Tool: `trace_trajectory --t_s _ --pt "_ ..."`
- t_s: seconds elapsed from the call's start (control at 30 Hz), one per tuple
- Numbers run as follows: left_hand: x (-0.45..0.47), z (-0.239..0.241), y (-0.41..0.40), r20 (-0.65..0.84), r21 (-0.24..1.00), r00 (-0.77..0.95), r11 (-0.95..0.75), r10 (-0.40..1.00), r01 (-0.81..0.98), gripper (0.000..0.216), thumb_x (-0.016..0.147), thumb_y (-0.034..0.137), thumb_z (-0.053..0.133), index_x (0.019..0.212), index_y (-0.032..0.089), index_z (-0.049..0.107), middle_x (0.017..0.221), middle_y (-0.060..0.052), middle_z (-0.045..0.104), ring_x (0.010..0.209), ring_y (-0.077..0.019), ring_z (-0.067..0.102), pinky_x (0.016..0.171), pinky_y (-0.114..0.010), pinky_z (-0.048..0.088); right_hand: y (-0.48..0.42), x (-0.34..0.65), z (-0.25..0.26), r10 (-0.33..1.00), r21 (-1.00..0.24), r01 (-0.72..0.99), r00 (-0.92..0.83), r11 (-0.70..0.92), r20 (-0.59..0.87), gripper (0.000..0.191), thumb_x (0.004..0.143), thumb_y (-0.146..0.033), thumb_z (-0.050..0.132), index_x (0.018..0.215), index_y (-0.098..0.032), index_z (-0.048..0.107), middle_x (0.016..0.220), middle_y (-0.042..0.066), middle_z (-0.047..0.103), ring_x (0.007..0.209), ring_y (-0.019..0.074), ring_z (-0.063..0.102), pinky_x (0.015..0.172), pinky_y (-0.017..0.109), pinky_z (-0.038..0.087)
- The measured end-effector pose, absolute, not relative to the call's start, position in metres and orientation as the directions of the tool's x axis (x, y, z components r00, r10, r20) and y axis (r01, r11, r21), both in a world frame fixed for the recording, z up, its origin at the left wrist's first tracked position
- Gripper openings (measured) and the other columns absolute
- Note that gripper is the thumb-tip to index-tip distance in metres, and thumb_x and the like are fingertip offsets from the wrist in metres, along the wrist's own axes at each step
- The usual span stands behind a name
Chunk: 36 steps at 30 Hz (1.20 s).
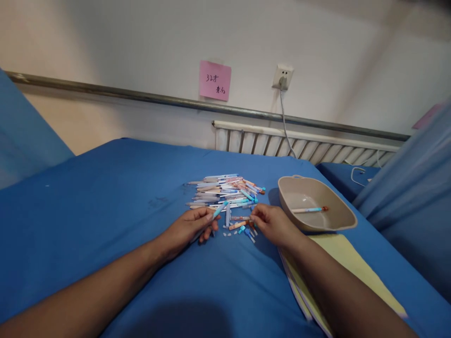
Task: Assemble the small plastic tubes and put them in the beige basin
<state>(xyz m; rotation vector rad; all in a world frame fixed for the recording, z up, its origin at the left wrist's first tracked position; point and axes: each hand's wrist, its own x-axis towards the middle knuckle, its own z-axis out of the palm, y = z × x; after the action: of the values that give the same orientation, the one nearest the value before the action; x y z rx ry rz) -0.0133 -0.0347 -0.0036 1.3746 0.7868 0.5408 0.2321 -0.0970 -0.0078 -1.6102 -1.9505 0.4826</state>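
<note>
My left hand (pixel 192 227) is closed around a pen (pixel 220 209) with a teal upper end, tilted up to the right. My right hand (pixel 272 224) has thumb and fingers pinched together over the small loose parts; what they hold, if anything, is too small to make out. Just left of those fingertips lies a thin pinkish pen piece (pixel 240 218). A grey-white barrel (pixel 227 216), an orange barrel (pixel 238 226), teal pieces (pixel 241 229) and small clear bits (pixel 229 234) lie between my hands. Behind them is a heap of pens (pixel 221 190) in white, grey, blue and orange.
A beige basin (pixel 341 213) stands on the right with one pen (pixel 308 210) inside. Yellow papers (pixel 352 263) lie partly under it and my right forearm. The blue sheet (pixel 105 211) covers the surface. Behind are a radiator (pixel 260 141), a metal rail (pixel 148 97) and a plugged-in cord (pixel 284 117).
</note>
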Motion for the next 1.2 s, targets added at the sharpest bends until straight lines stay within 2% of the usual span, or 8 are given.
trace_trajectory --t_s 0.17,0.4,0.57,0.73,0.83,0.9,1.03,1.2 --pt "-0.014 -0.003 -0.034 -0.2 0.98 0.627 0.15 0.753 0.133 0.031 0.083 0.044 0.055 0.088 0.014 0.057 0.074 -0.003 0.061 0.048 -0.007 0.046 0.046 -0.019 0.036 -0.103 0.235 -0.008 0.97 -0.607 0.76 -0.226 0.234 0.091 0.003 0.079 -0.022 0.06 0.078 -0.02 0.059 0.065 -0.003 0.062 0.057 0.0107 0.054 0.052 0.02 0.033" --pt "-0.013 -0.002 -0.035 -0.189 0.982 0.634 0.158 0.75 0.107 0.03 0.077 0.042 0.062 0.085 0.015 0.055 0.072 0.0 0.06 0.048 -0.0063 0.045 0.044 -0.019 0.035 -0.112 0.214 -0.004 0.942 -0.322 0.885 -0.322 0.336 0.098 0.011 0.079 -0.017 0.058 0.089 -0.02 0.059 0.089 0.006 0.065 0.078 0.0182 0.059 0.067 0.026 0.04" --pt "-0.013 -0.002 -0.035 -0.205 0.979 0.631 0.158 0.748 0.131 0.031 0.074 0.041 0.066 0.086 0.016 0.054 0.07 0.001 0.06 0.048 -0.0067 0.047 0.045 -0.019 0.036 -0.117 0.209 -0.003 0.925 -0.264 0.886 -0.365 0.381 0.107 0.014 0.08 -0.015 0.052 0.092 -0.019 0.057 0.091 0.008 0.064 0.081 0.0207 0.059 0.069 0.028 0.041" --pt "-0.015 -0.003 -0.036 -0.202 0.979 0.631 0.147 0.749 0.14 0.031 0.074 0.04 0.066 0.088 0.015 0.054 0.069 0.002 0.06 0.048 -0.0062 0.047 0.044 -0.019 0.036 -0.11 0.21 -0.009 0.951 -0.529 0.791 -0.236 0.308 0.2 0.014 0.079 -0.016 0.052 0.092 -0.019 0.055 0.079 0.004 0.061 0.071 0.016 0.057 0.062 0.025 0.041" --pt "-0.014 -0.001 -0.038 -0.221 0.975 0.63 0.151 0.745 0.164 0.032 0.073 0.04 0.067 0.088 0.015 0.055 0.069 0.002 0.061 0.048 -0.0064 0.048 0.045 -0.019 0.036 -0.1 0.21 -0.014 0.966 -0.857 0.453 -0.045 0.246 0.253 0.02 0.079 -0.025 0.056 0.097 -0.019 0.054 0.071 0.0 0.057 0.058 0.0117 0.053 0.052 0.022 0.041" --pt "-0.013 0.0 -0.039 -0.235 0.971 0.629 0.154 0.741 0.182 0.032 0.072 0.041 0.067 0.088 0.015 0.055 0.069 0.001 0.062 0.048 -0.0066 0.048 0.045 -0.019 0.036 -0.095 0.209 -0.014 0.974 -0.966 0.143 0.037 0.217 0.225 0.027 0.077 -0.033 0.06 0.099 -0.019 0.053 0.071 -0.001 0.058 0.055 0.0104 0.054 0.051 0.022 0.043" --pt "-0.012 0.001 -0.041 -0.25 0.966 0.644 0.143 0.722 0.215 0.034 0.072 0.042 0.068 0.088 0.015 0.055 0.07 0.001 0.063 0.048 -0.0066 0.048 0.045 -0.019 0.036 -0.092 0.209 -0.008 0.989 -0.968 -0.206 0.063 0.144 0.134 0.031 0.069 -0.037 0.07 0.088 -0.018 0.055 0.067 -0.001 0.062 0.057 0.0123 0.06 0.055 0.025 0.049" --pt "-0.012 0.0 -0.042 -0.247 0.965 0.677 0.112 0.694 0.237 0.033 0.074 0.042 0.065 0.088 0.015 0.056 0.071 0.001 0.063 0.05 -0.0068 0.049 0.047 -0.019 0.036 -0.095 0.204 -0.006 0.99 -0.956 -0.261 0.08 0.133 0.116 0.03 0.066 -0.034 0.075 0.084 -0.017 0.058 0.067 0.0 0.066 0.06 0.0123 0.063 0.056 0.023 0.05"
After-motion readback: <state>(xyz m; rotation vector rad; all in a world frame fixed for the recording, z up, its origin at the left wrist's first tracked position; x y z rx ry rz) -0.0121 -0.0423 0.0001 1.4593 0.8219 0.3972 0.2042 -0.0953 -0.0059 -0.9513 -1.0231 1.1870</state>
